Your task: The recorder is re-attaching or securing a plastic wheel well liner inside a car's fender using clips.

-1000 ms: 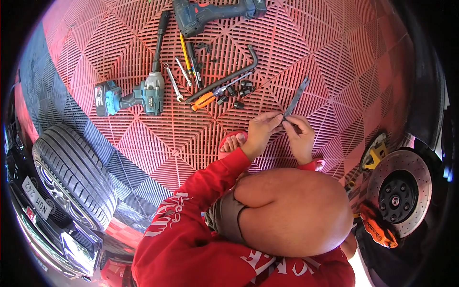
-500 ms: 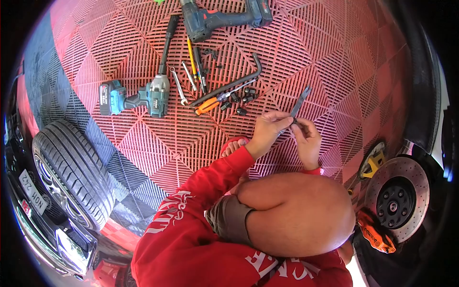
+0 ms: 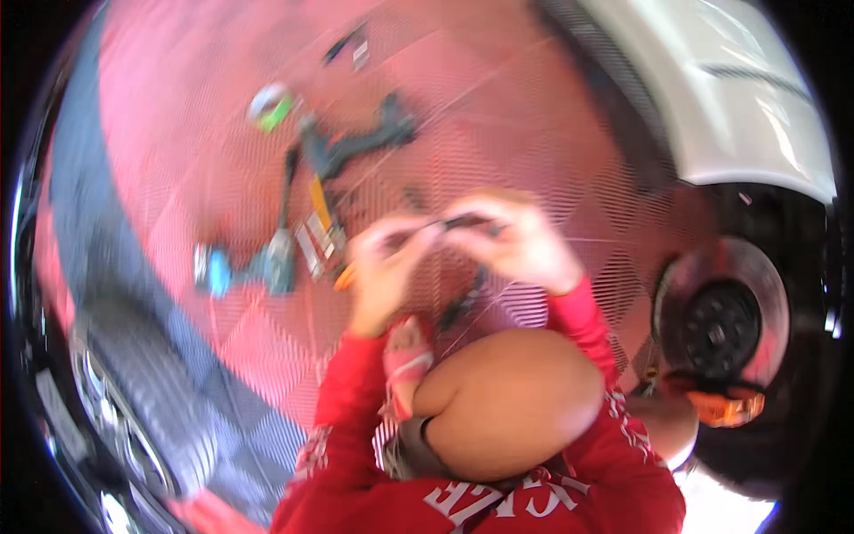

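Observation:
My left hand point(image 3: 387, 262) and my right hand point(image 3: 516, 236) meet fingertip to fingertip above the floor, both smeared by motion. Each is closed in a pinch around a small dark piece point(image 3: 461, 220); blur hides its kind. Below my right hand is a dark, elongated thing point(image 3: 464, 301), too blurred to name. Left of my left hand lie a teal cordless impact wrench point(image 3: 277, 262), some wrenches point(image 3: 313, 245) and an orange handle point(image 3: 345, 278). A dark blue cordless power tool point(image 3: 356, 144) lies farther off.
A tyre on its wheel point(image 3: 151, 400) stands at left beside a dark car. On the right are a brake disc point(image 3: 769, 303), an orange caliper point(image 3: 725, 408) and a white car body point(image 3: 738, 107). A green-and-white roll point(image 3: 271, 109) lies on the red floor tiles point(image 3: 196, 53).
My view has swung up and right, bringing in the white car body. Both hands now sit higher and more leftward in view. The thin grey strip is no longer plainly visible in them.

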Demonstrator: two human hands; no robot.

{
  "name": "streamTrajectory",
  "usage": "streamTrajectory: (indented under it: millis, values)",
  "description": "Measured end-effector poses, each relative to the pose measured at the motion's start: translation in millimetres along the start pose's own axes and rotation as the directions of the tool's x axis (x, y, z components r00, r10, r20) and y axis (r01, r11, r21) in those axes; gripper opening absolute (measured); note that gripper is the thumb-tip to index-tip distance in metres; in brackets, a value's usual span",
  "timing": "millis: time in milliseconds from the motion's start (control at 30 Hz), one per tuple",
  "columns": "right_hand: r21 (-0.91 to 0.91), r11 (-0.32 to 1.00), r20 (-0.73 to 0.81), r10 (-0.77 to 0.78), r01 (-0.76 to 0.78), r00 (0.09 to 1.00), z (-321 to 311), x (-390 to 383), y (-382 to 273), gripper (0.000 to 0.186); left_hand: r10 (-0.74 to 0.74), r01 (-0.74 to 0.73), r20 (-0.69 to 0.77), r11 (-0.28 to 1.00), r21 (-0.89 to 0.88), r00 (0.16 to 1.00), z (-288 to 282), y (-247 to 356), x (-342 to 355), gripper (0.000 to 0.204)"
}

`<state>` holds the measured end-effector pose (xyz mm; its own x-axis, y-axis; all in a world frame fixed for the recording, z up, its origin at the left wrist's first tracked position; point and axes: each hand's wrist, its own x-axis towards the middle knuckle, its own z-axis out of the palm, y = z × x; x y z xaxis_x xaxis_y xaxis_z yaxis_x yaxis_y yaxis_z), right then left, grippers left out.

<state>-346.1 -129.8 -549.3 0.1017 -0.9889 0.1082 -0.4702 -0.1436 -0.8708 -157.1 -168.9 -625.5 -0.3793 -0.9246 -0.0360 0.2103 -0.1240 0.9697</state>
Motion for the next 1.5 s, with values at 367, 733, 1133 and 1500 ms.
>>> streamTrajectory:
  millis: [367, 733, 1133, 1500]
  values:
    - [-0.101, 0.514, -0.297, -0.833, 0.852, 0.467, -125.8, -54.6, -177.0, 0.010, 0.867, -0.918, 0.305, 0.389, 0.082, 0.395, 109.0, 228.5, -48.2, 0.021]
    - [-0.335, 0.348, -0.820, 0.351, 0.876, -0.453, -324.3, -40.5, -111.7, 0.028, 0.481, -0.922, 0.861, -0.385, 0.037, -0.166, 371.6, 276.5, -23.3, 0.026]
    - [-0.158, 0.611, -0.660, 0.519, 0.776, -0.543, -424.4, -4.8, 24.3, 0.025, 0.200, -0.716, 0.977, -0.671, 0.195, 0.078, 560.6, 226.0, 106.4, 0.022]
    - [-0.213, 0.877, -0.614, 0.223, 0.431, -0.758, -434.1, 6.7, 34.6, 0.025, 0.115, -0.868, 0.943, -0.371, 0.331, 0.311, 595.9, 219.2, 160.3, 0.034]
